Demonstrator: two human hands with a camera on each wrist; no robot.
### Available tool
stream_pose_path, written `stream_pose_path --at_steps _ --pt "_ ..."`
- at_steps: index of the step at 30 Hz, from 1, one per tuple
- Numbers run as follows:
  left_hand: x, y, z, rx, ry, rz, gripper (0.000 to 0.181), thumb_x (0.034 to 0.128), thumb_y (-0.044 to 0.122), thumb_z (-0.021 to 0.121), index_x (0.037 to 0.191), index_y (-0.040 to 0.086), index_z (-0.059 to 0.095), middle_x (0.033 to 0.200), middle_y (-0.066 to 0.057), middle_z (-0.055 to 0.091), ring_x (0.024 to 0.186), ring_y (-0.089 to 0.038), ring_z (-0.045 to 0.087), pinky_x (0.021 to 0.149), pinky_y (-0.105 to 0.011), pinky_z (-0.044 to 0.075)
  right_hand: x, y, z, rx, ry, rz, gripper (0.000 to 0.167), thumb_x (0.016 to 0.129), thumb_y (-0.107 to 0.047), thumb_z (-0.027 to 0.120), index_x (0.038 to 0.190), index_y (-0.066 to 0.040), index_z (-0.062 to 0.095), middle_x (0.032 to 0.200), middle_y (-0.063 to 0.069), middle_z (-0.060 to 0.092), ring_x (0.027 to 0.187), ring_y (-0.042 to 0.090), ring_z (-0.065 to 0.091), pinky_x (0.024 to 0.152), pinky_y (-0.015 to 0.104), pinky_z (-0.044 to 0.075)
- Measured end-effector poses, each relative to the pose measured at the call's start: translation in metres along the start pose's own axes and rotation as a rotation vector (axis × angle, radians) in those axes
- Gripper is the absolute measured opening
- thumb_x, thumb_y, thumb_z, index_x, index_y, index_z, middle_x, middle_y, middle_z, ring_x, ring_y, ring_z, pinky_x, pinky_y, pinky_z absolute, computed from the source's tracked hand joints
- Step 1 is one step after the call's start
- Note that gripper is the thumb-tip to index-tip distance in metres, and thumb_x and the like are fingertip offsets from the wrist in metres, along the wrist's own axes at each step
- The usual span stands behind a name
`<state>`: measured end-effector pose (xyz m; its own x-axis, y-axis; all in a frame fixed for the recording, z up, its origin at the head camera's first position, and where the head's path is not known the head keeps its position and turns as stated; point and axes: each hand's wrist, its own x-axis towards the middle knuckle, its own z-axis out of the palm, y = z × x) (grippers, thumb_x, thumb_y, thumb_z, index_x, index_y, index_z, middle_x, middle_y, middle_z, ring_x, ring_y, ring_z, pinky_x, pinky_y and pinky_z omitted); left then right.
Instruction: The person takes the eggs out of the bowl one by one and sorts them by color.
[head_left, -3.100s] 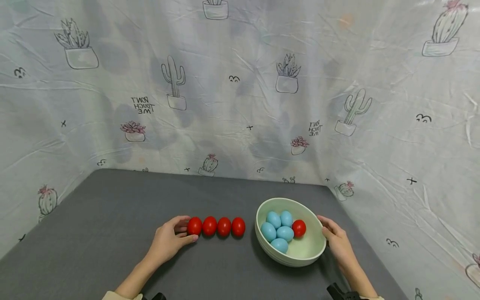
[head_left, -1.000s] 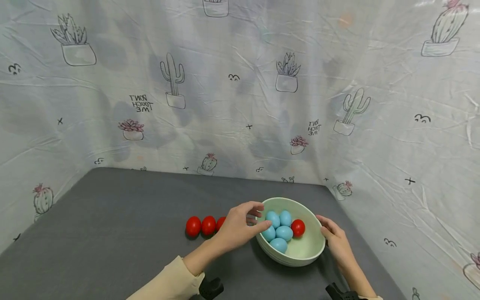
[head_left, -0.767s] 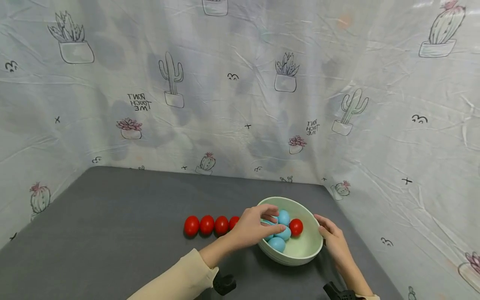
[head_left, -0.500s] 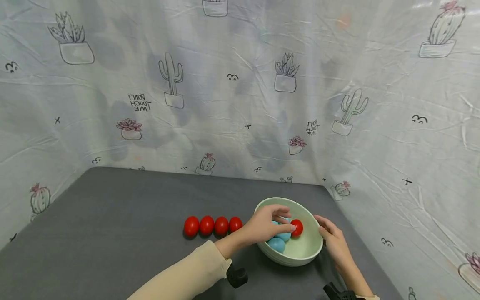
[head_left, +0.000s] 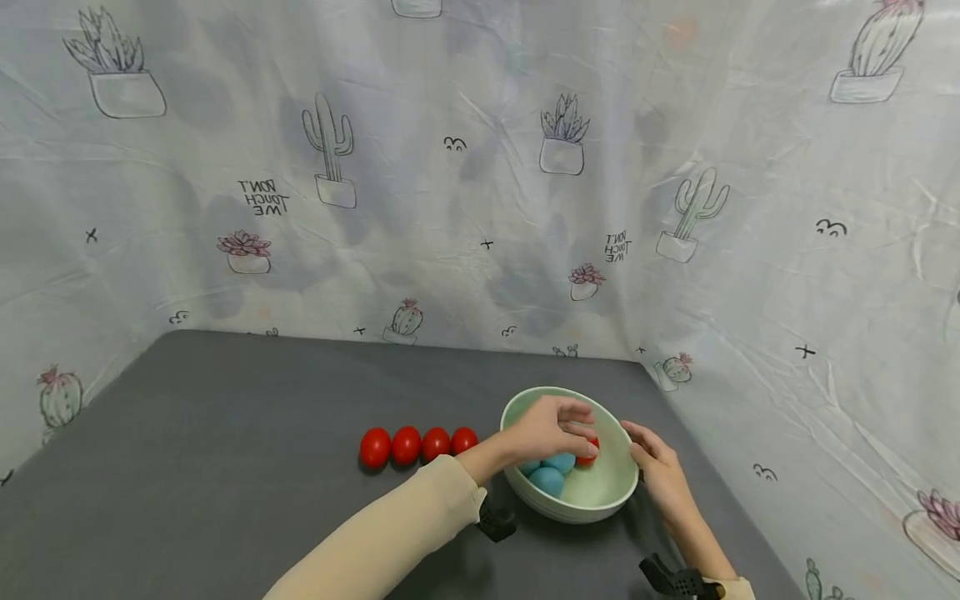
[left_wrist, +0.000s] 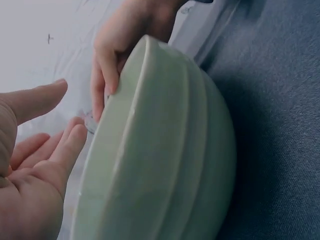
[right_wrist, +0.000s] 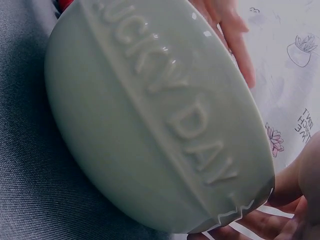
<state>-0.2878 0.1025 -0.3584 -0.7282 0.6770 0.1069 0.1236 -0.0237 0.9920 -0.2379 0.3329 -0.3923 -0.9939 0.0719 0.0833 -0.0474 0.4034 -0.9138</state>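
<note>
A left hand point(head_left: 551, 429), fingers spread and empty, hovers over a pale-green bowl point(head_left: 613, 477) as the right hand point(head_left: 660, 467) grips its rim point(left_wrist: 133, 107) — a hard pull could tip it, a low sleeve point(head_left: 390, 533) scatter the red eggs point(head_left: 406, 447) outside. Count: one bowl, four red eggs on the gray table point(head_left: 187, 467), one red egg point(head_left: 587, 460) and three blue eggs point(head_left: 547, 482) visible inside.
</note>
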Motion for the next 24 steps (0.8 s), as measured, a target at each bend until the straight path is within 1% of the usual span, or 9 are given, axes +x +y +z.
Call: stream_pose_path --at_steps 3,6,10,14,18,22,24 --pt "0.006 -0.001 -0.001 -0.005 -0.013 -0.017 0.060 0.0869 0.002 0.075 0.141 -0.004 0.049 0.131 -0.011 0.060 0.112 -0.021 0.063 0.088 -0.025 0.052 0.001 -0.002 -0.001 -0.011 0.004 -0.009 0.037 0.106 -0.006 0.039 0.141 0.003 0.046 0.134 0.026 0.052 0.107 0.024 0.058 0.077 0.027 0.052" --pt "0.011 -0.006 0.001 -0.014 -0.015 -0.030 0.061 0.0865 0.001 0.075 0.141 -0.004 0.048 0.133 -0.015 0.058 0.113 -0.023 0.063 0.088 -0.026 0.052 0.001 -0.002 -0.001 -0.025 0.001 -0.006 0.037 0.107 -0.007 0.039 0.142 0.004 0.046 0.134 0.026 0.052 0.109 0.024 0.058 0.078 0.027 0.052" --pt "0.014 -0.014 0.005 -0.038 0.004 -0.031 0.060 0.0864 0.000 0.075 0.140 -0.006 0.048 0.134 -0.018 0.057 0.113 -0.025 0.062 0.088 -0.027 0.052 0.000 -0.001 0.000 -0.027 0.000 0.000 0.037 0.107 -0.006 0.039 0.142 0.004 0.046 0.135 0.026 0.052 0.110 0.025 0.057 0.080 0.026 0.051" --pt "0.015 -0.021 0.008 -0.029 0.027 -0.027 0.061 0.0858 0.002 0.076 0.140 -0.007 0.049 0.133 -0.018 0.057 0.115 -0.025 0.062 0.088 -0.027 0.052 -0.001 -0.001 0.001 -0.025 -0.006 0.004 0.038 0.107 -0.007 0.038 0.143 0.003 0.045 0.135 0.026 0.052 0.109 0.026 0.057 0.079 0.026 0.052" --pt "0.014 -0.022 0.008 0.032 0.066 -0.033 0.061 0.0847 0.005 0.078 0.138 -0.006 0.051 0.134 -0.017 0.057 0.117 -0.026 0.059 0.091 -0.028 0.051 -0.001 -0.001 0.001 -0.027 -0.010 -0.003 0.038 0.107 -0.008 0.038 0.143 0.002 0.045 0.136 0.025 0.051 0.111 0.027 0.056 0.079 0.026 0.051" --pt "0.015 -0.022 0.009 0.120 0.101 -0.059 0.062 0.0824 0.009 0.082 0.136 -0.004 0.054 0.133 -0.015 0.058 0.118 -0.026 0.059 0.093 -0.029 0.050 0.001 -0.002 0.001 -0.033 -0.001 -0.011 0.037 0.107 -0.006 0.039 0.142 0.003 0.046 0.135 0.025 0.052 0.111 0.028 0.056 0.080 0.026 0.051" --pt "0.016 -0.023 0.010 0.148 0.109 -0.070 0.063 0.0814 0.010 0.083 0.136 -0.004 0.055 0.132 -0.014 0.059 0.118 -0.026 0.059 0.094 -0.030 0.049 0.000 -0.002 0.001 -0.042 0.004 -0.009 0.037 0.107 -0.006 0.039 0.142 0.003 0.046 0.134 0.025 0.052 0.110 0.028 0.057 0.080 0.026 0.051"
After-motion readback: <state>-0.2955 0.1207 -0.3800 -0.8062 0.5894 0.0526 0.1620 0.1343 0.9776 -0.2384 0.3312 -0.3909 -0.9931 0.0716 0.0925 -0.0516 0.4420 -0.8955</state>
